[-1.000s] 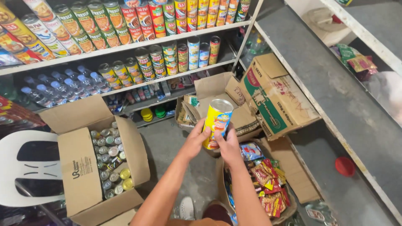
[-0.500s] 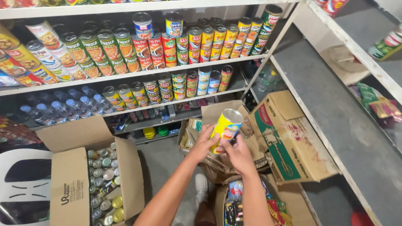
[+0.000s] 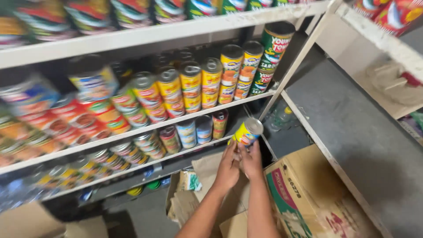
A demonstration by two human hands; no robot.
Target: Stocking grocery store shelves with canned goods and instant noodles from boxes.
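Yellow can (image 3: 247, 132) sat tilted between both hands, the left hand (image 3: 227, 169) and right hand (image 3: 252, 162) each closed around its lower body, raised toward the middle shelf (image 3: 145, 128). It looked like the lifting stage of shelving; placing it would call for a free spot among the stacked cans (image 3: 200, 86). Below lay an open cardboard box (image 3: 308, 194); the slanted white upright (image 3: 295, 66) stood close beside the can.

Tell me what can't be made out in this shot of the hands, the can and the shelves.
Head view only:
- Can: lower half hidden by the left hand and right hand.
- Left cans: motion blur smears their labels.
- Top shelf cans: cut off by the upper edge.
- Box: cut off by the bottom edge.
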